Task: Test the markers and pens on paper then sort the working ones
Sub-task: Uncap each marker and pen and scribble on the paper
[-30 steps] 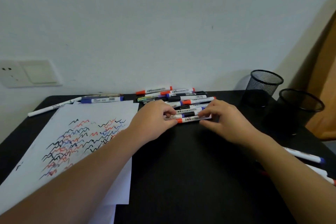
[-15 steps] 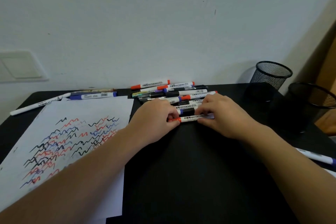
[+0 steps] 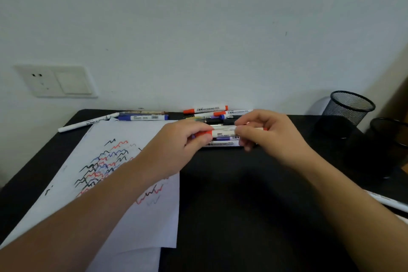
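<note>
Worktop (image 3: 220,216); paper (image 3: 132,139) under left forearm, scribbled for testing. Marker pile (image 3: 220,115) just beyond both hands. Left hand (image 3: 176,150) pinches red marker (image 3: 223,133) cap end, right hand (image 3: 265,134) grips barrel, probably uncapping.

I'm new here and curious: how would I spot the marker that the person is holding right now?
Look at the black table, at the heap of markers by the wall. Just in front, both hands hold one white marker with a red cap level. Unlike its neighbours, it is lifted off the table.
</note>
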